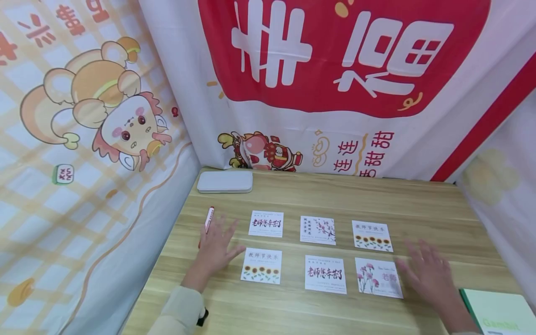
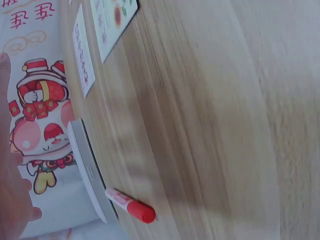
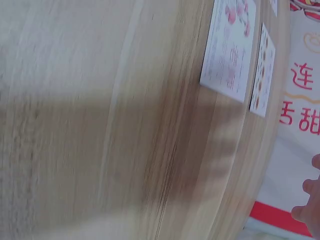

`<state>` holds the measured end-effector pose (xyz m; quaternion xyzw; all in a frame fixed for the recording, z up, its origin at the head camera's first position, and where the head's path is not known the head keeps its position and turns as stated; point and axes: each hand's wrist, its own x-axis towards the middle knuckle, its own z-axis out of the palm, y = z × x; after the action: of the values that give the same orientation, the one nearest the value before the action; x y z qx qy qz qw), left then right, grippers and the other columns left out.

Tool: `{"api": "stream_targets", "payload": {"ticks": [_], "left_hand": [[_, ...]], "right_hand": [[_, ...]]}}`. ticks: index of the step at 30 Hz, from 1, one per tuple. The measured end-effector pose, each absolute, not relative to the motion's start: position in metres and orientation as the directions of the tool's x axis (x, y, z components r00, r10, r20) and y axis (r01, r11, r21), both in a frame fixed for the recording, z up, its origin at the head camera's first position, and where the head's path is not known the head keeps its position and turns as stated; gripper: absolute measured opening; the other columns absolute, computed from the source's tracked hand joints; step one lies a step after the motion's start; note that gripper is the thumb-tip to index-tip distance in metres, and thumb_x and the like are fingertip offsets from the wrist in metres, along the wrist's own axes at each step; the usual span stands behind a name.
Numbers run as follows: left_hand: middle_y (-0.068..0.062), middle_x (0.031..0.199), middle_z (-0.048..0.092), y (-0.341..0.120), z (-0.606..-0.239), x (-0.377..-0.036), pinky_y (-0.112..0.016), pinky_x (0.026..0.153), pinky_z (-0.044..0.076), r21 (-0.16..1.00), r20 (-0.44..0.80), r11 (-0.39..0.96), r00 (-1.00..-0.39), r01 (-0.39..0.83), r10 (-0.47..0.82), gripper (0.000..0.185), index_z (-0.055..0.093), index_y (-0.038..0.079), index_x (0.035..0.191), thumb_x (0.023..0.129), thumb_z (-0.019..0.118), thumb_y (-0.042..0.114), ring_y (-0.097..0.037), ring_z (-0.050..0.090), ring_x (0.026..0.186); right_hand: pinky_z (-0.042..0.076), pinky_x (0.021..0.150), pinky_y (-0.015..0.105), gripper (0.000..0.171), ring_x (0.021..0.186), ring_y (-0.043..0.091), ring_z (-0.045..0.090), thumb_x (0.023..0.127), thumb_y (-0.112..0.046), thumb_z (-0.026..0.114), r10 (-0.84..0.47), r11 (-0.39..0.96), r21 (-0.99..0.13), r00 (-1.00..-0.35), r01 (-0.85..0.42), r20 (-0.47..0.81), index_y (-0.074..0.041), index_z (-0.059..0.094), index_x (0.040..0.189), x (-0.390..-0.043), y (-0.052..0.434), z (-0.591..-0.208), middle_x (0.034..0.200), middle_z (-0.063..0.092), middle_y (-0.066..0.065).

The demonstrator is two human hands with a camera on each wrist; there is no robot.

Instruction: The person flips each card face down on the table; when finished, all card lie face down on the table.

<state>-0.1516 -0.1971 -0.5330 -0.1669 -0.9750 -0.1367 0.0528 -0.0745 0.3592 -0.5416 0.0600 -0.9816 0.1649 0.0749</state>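
Several square greeting cards lie in two rows on the wooden table (image 1: 293,311), among them a sunflower card (image 1: 261,265) at the front left and a carnation card (image 1: 378,277) at the front right. My left hand (image 1: 215,249) hovers flat with spread fingers beside the sunflower card, over a red marker (image 1: 209,219). My right hand (image 1: 427,270) is blurred, open, at the right edge of the carnation card. The marker (image 2: 131,205) and the carnation card (image 3: 230,47) also show in the wrist views. Neither hand holds anything.
A flat white case (image 1: 225,181) lies at the table's back left corner. A green-edged notebook (image 1: 498,311) sits at the front right. Printed cloth banners (image 1: 335,83) close off the back and both sides of the table.
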Motion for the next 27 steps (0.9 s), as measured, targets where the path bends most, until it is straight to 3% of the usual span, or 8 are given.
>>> {"api": "stream_targets", "payload": {"ticks": [5, 9, 12, 15, 19, 27], "left_hand": [[-0.016, 0.150, 0.017, -0.180, -0.536, -0.144, -0.063, 0.104, 0.001, 0.247, 0.138, 0.902, -0.934, 0.355, 0.330, 0.075, 0.030, 0.022, 0.145, 0.084, 0.055, 0.056, -0.041, 0.011, 0.135], [-0.015, 0.149, 0.021, -0.164, -0.539, -0.138, -0.062, 0.105, 0.003, 0.266, 0.087, 0.895, -0.934, 0.358, 0.347, 0.071, 0.032, 0.022, 0.144, 0.085, 0.053, 0.056, -0.038, 0.012, 0.136], [-0.015, 0.148, 0.025, -0.154, -0.540, -0.136, -0.059, 0.107, 0.003, 0.283, 0.060, 0.882, -0.925, 0.377, 0.376, 0.067, 0.037, 0.020, 0.142, 0.086, 0.054, 0.054, -0.035, 0.012, 0.137], [-0.013, 0.143, 0.034, -0.143, -0.543, -0.135, -0.057, 0.107, 0.010, 0.293, 0.052, 0.864, -0.909, 0.409, 0.413, 0.063, 0.040, 0.019, 0.140, 0.087, 0.055, 0.050, -0.034, 0.023, 0.133], [-0.011, 0.132, 0.047, -0.128, -0.546, -0.131, -0.054, 0.101, 0.025, 0.327, 0.061, 0.829, -0.885, 0.454, 0.461, 0.058, 0.045, 0.016, 0.136, 0.087, 0.058, 0.044, -0.032, 0.039, 0.122], [-0.005, 0.126, 0.052, -0.093, -0.550, -0.117, -0.047, 0.097, 0.034, 0.347, 0.012, 0.797, -0.852, 0.495, 0.524, 0.054, 0.047, 0.019, 0.134, 0.087, 0.059, 0.041, -0.025, 0.046, 0.115]], "right_hand": [[0.013, 0.093, 0.072, 0.063, 0.128, 0.051, 0.015, 0.093, -0.038, 0.050, -0.139, 0.939, -0.286, -0.971, -0.192, 0.195, -0.010, 0.027, 0.144, -0.077, 0.342, -0.544, 0.144, 0.018, 0.028], [0.023, 0.090, 0.069, 0.068, 0.123, 0.048, 0.026, 0.090, -0.039, 0.055, -0.165, 0.939, -0.266, -0.964, -0.218, 0.207, -0.014, 0.025, 0.146, -0.079, 0.328, -0.546, 0.139, 0.028, 0.027], [0.031, 0.085, 0.068, 0.066, 0.116, 0.049, 0.034, 0.086, -0.034, 0.061, -0.167, 0.937, -0.269, -0.963, -0.222, 0.211, -0.013, 0.033, 0.141, -0.079, 0.316, -0.544, 0.133, 0.035, 0.029], [0.038, 0.080, 0.065, 0.057, 0.106, 0.049, 0.044, 0.082, -0.026, 0.066, -0.173, 0.927, -0.293, -0.960, -0.234, 0.220, -0.010, 0.045, 0.132, -0.078, 0.306, -0.543, 0.127, 0.042, 0.028], [0.045, 0.076, 0.058, 0.043, 0.101, 0.045, 0.051, 0.078, -0.018, 0.069, -0.200, 0.912, -0.314, -0.953, -0.266, 0.227, -0.007, 0.058, 0.118, -0.075, 0.293, -0.545, 0.121, 0.049, 0.023], [0.052, 0.066, 0.046, 0.027, 0.090, 0.033, 0.059, 0.076, -0.014, 0.071, -0.255, 0.886, -0.313, -0.924, -0.341, 0.286, -0.008, 0.067, 0.102, -0.071, 0.257, -0.554, 0.106, 0.060, 0.015]]}}
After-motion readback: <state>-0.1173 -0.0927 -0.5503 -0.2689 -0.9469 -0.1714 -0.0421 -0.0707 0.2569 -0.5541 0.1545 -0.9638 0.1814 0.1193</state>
